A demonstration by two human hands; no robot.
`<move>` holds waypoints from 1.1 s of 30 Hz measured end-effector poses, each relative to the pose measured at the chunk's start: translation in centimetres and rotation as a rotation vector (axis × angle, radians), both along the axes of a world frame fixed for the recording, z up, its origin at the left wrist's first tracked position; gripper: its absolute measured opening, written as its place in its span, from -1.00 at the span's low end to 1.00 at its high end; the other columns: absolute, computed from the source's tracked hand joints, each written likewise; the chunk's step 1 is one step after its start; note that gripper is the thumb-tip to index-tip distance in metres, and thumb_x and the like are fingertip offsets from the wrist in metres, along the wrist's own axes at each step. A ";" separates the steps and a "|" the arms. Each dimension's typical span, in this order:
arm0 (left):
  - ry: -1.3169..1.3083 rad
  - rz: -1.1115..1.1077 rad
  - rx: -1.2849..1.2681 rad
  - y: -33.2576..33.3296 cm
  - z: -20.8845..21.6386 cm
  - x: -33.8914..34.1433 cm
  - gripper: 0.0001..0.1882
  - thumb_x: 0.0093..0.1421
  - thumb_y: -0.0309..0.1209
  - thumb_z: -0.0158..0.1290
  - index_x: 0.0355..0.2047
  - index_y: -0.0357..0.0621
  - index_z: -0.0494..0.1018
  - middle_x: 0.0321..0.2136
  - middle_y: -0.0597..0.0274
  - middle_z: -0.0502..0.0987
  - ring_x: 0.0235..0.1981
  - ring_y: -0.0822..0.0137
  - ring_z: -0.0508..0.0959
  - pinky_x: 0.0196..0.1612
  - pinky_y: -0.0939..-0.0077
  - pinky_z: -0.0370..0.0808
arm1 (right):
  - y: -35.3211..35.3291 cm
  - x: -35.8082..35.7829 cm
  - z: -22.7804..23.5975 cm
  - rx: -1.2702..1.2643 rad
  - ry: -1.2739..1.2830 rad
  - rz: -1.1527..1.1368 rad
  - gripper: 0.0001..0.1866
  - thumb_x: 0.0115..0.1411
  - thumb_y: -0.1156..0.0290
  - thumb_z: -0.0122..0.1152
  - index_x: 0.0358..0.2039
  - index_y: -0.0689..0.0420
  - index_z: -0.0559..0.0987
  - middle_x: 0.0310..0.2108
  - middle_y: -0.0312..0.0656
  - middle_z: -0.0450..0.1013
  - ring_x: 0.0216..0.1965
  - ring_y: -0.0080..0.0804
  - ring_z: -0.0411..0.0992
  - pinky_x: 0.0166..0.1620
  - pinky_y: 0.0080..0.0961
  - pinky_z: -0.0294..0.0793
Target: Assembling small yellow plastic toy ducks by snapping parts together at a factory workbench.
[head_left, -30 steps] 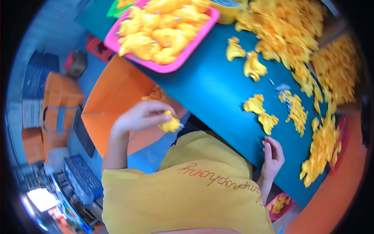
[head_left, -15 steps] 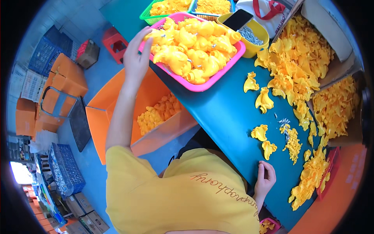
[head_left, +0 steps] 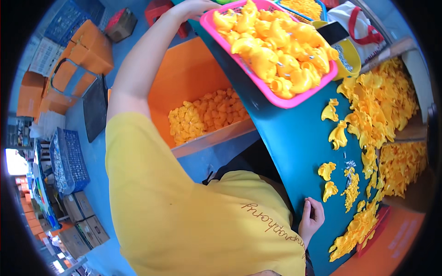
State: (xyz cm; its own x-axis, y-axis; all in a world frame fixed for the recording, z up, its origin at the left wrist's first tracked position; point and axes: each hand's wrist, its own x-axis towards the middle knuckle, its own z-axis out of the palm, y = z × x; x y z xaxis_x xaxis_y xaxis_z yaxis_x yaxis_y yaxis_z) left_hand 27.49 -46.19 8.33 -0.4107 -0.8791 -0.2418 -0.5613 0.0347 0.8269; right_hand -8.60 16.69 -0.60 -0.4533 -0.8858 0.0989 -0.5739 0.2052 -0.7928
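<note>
At table edge, left hand [head_left: 195,6] reached farther along pink tray [head_left: 221,39]

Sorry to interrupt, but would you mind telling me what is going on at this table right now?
A person in a yellow shirt sits at a teal table. Their left hand reaches to the far edge of a pink tray heaped with yellow duck-shaped pieces. Their right hand rests on the table edge near loose yellow pieces. An orange bin beside the table holds more yellow parts.
</note>
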 end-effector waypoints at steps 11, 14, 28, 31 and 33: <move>0.320 -0.067 0.259 3.9 -3.5 3.1 -0.52 0.42 -0.27 0.14 0.26 -0.25 0.48 0.13 0.12 0.60 0.13 0.33 0.59 0.18 0.42 0.53 | -3.3 2.3 1.8 0.070 0.007 -0.037 -0.90 0.36 0.62 0.23 -0.15 0.30 0.65 -0.24 -0.15 0.59 -0.24 -0.44 0.52 -0.15 -0.57 0.48; 0.466 -0.044 0.317 6.7 -4.3 7.4 -0.55 0.44 -0.33 0.13 0.23 -0.36 0.48 0.13 0.16 0.61 0.12 0.33 0.60 0.21 0.37 0.53 | -5.0 2.6 2.5 0.045 0.036 0.020 -0.92 0.32 0.65 0.24 -0.20 0.30 0.65 -0.31 -0.14 0.61 -0.31 -0.39 0.50 -0.23 -0.53 0.44; 0.278 0.545 0.292 28.8 -4.3 34.6 -0.51 0.42 -0.22 0.17 0.24 -0.26 0.47 0.11 0.23 0.61 0.05 0.48 0.61 0.13 0.50 0.57 | -12.7 4.5 3.7 -0.014 0.013 0.408 -0.87 0.23 0.74 0.26 -0.24 0.27 0.65 -0.31 -0.10 0.62 -0.29 -0.25 0.55 -0.17 -0.43 0.49; 0.289 0.610 0.330 32.8 -7.0 37.2 -0.49 0.42 -0.24 0.16 0.26 -0.27 0.45 0.12 0.19 0.61 0.07 0.41 0.62 0.15 0.45 0.58 | -13.9 5.0 3.4 -0.032 0.028 0.469 -0.86 0.20 0.75 0.28 -0.26 0.27 0.66 -0.32 -0.11 0.63 -0.30 -0.24 0.55 -0.18 -0.43 0.50; 0.306 0.646 0.354 34.0 -9.9 37.5 -0.50 0.43 -0.27 0.13 0.28 -0.27 0.43 0.10 0.17 0.62 0.07 0.37 0.64 0.15 0.42 0.59 | -14.6 5.7 3.2 -0.023 0.023 0.523 -0.86 0.18 0.74 0.30 -0.27 0.27 0.66 -0.32 -0.12 0.64 -0.30 -0.24 0.56 -0.18 -0.43 0.51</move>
